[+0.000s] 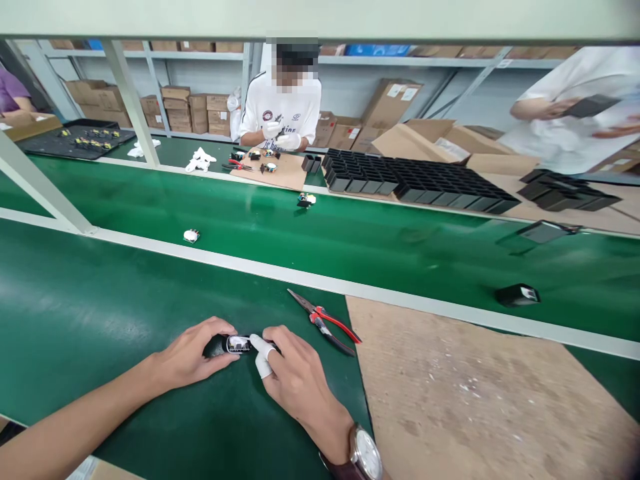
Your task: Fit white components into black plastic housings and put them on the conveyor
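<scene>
Between my two hands, just over the green bench top, is a small black plastic housing point(239, 345) with a white-topped electronic part inside it. My left hand point(197, 353) grips the housing from the left, thumb on the near side and fingers on the far side. On the right, my right hand point(293, 367) has white finger cots on two fingers and presses at the housing's right end. A watch point(367, 453) is on that wrist. Long-nose pliers point(320, 320) with red and black handles lie beyond my right hand, jaws pointing away to the left.
A worn cardboard sheet point(480, 393) covers the bench at right. Beyond the pale rail point(225, 270), a green belt point(380, 240) carries small circuit assemblies and a black housing point(518, 295). Across it, a person point(283, 107) in white gloves works beside rows of black housings point(425, 180).
</scene>
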`<state>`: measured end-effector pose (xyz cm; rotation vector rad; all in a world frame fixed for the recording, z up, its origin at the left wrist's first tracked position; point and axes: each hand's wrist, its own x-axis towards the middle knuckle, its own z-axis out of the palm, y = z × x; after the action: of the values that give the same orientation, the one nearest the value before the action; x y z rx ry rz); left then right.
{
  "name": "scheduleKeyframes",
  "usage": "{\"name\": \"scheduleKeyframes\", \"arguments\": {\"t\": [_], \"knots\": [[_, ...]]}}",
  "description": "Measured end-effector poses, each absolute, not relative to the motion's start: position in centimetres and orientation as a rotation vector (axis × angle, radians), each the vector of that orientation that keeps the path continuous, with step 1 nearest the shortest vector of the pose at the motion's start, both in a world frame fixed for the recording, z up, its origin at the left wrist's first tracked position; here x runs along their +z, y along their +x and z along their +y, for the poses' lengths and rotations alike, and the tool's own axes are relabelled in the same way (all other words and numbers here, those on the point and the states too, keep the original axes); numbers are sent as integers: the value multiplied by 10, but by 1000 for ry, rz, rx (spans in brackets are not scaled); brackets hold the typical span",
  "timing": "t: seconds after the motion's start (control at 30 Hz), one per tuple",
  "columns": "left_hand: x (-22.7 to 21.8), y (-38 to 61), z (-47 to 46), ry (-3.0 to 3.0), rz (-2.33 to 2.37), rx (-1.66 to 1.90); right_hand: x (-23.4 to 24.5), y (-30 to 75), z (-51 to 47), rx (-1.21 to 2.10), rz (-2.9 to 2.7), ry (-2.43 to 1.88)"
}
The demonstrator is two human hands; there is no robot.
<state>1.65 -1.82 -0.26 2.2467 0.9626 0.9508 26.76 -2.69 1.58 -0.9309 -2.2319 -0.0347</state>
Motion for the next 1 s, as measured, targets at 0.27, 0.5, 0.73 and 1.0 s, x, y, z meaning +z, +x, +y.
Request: {"name": "scheduleKeyframes", "arguments": {"t": [0.27, 0.5, 0.73, 1.0], "knots": [[6, 15, -13, 2444, 825, 948, 4, 279, -11, -171, -2129, -1154], [7, 12, -13, 2509, 813, 889, -6, 280, -4, -219, -2238, -1267], [9, 20, -15, 2433, 745, 972, -1, 269, -13, -89, -2213, -1060], [17, 28, -5, 880, 964, 963, 4, 261, -20, 27, -2188, -951]]}}
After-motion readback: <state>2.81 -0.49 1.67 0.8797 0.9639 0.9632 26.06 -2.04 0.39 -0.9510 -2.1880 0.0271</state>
